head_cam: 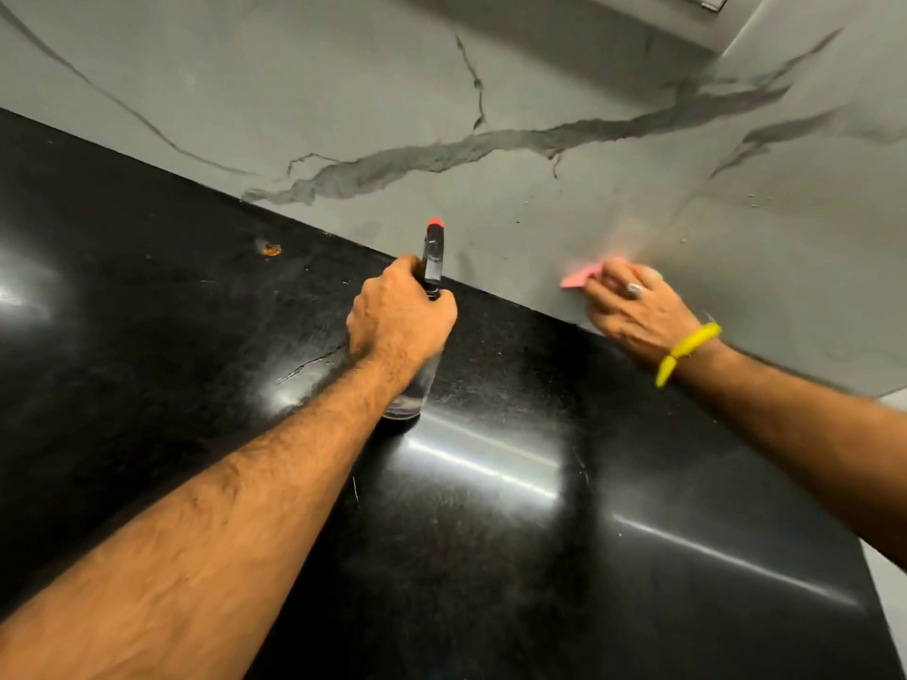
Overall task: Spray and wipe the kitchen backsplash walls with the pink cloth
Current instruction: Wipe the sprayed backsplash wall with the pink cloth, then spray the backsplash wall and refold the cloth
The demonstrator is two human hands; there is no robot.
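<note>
My left hand [400, 314] grips the neck of a clear spray bottle [412, 392] with a black trigger head and red nozzle. The bottle stands on the black countertop [491, 532], its nozzle aimed at the wall. My right hand [633, 309] presses the pink cloth [579, 277] flat against the grey marble-patterned backsplash [441, 105], just above the counter's back edge. Only a corner of the cloth shows past my fingers. The right hand wears a ring and a yellow band at the wrist.
The glossy counter carries a small orange speck [270, 248] near the wall on the left and a crack-like mark [309, 363] beside my left wrist. A second wall panel [834, 213] meets the backsplash at a corner on the right.
</note>
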